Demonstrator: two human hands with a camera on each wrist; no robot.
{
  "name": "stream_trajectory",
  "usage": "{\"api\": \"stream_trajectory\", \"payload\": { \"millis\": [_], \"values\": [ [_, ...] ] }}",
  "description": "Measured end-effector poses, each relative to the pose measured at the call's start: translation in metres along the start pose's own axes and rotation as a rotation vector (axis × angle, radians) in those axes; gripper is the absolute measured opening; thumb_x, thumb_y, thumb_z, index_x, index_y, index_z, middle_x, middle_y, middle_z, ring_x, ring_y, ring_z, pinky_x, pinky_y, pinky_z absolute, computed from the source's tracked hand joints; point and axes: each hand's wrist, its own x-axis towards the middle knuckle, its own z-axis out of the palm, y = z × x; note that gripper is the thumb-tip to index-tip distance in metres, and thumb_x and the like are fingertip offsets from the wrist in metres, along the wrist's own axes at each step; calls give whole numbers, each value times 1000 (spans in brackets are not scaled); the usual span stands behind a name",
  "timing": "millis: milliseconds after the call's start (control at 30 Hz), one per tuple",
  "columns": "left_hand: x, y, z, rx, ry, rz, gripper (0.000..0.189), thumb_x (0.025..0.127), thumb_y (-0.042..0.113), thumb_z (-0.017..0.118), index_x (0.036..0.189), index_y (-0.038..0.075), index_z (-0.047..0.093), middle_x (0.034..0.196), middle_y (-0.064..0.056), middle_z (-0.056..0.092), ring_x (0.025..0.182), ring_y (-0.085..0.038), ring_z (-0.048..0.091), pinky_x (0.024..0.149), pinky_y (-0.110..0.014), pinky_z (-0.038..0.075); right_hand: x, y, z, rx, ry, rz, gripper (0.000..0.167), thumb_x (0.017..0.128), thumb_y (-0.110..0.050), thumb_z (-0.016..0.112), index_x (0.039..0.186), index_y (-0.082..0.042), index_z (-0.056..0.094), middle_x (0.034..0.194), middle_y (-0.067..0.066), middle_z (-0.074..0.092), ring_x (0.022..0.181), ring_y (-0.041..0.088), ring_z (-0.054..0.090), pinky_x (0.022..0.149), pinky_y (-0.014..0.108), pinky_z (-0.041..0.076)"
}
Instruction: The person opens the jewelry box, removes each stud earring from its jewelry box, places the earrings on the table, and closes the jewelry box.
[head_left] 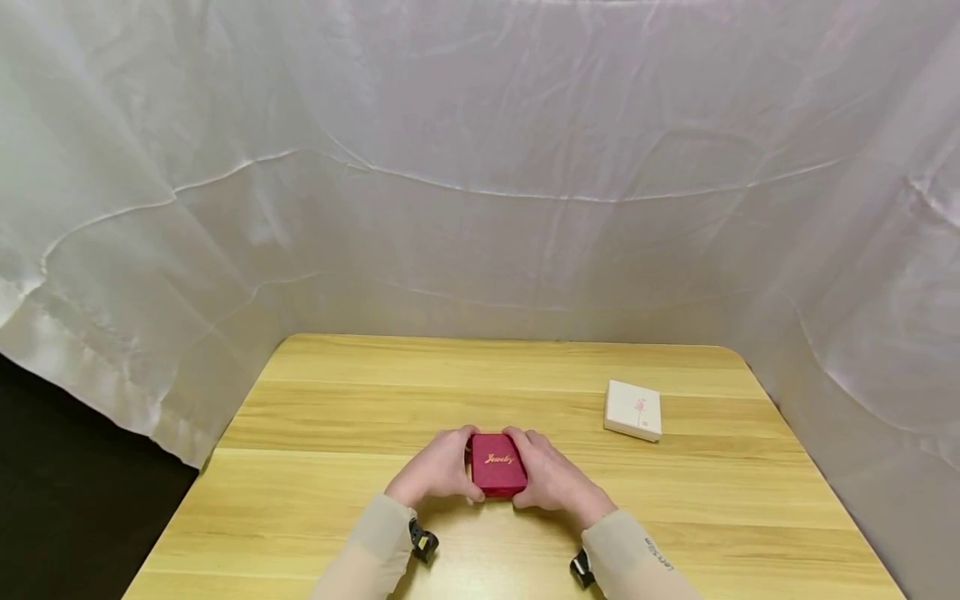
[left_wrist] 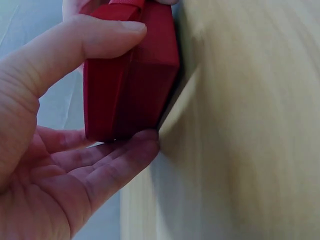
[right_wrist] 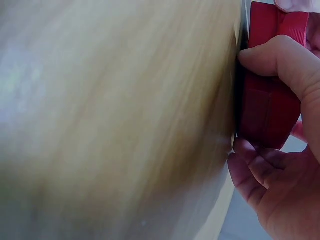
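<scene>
A red jewelry box (head_left: 498,463) with gold "Jewelry" lettering on its lid is held between both hands near the middle of the table. My left hand (head_left: 441,468) grips its left side, thumb on the near face and fingers round the far side. From the right, my right hand (head_left: 551,472) grips it the same way. In the left wrist view a ribbed ribbon tab (left_wrist: 127,4) shows on the box's near face, close to the left thumb (left_wrist: 112,37). The right thumb (right_wrist: 265,57) presses the near face beside that tab. The box's underside sits close over the tabletop.
A flat white box (head_left: 633,410) with a pink print lies at the back right of the wooden table (head_left: 337,417). Pale cloth (head_left: 525,250) hangs behind the table and along both sides. Each wrist carries a small black camera (head_left: 423,543).
</scene>
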Motion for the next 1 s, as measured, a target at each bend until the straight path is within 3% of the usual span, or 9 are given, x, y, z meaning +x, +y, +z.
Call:
{"api": "stream_trajectory", "payload": {
  "millis": [333,633,1000],
  "values": [
    [3,4,-5,45,-28,12,74,56,21,93,117,3,56,91,4,61,76,-9,58,72,-24,51,0,-1,-1,-1,-10,5,102,59,-11,90,145,-6,36,124,15,51,105,24,53,91,45,49],
    [0,3,1,8,12,-11,83,57,22,93,125,0,52,99,0,64,86,-14,61,81,-30,51,2,9,0,133,-10,50,114,56,-9,87,149,6,24,136,19,47,120,29,48,103,46,40],
    [-6,15,6,15,89,-21,89,57,12,93,132,0,46,109,-2,59,98,-17,57,90,-37,50,3,11,0,125,-18,58,118,57,-13,90,149,8,20,135,20,49,119,29,51,104,46,39]
  ]
}}
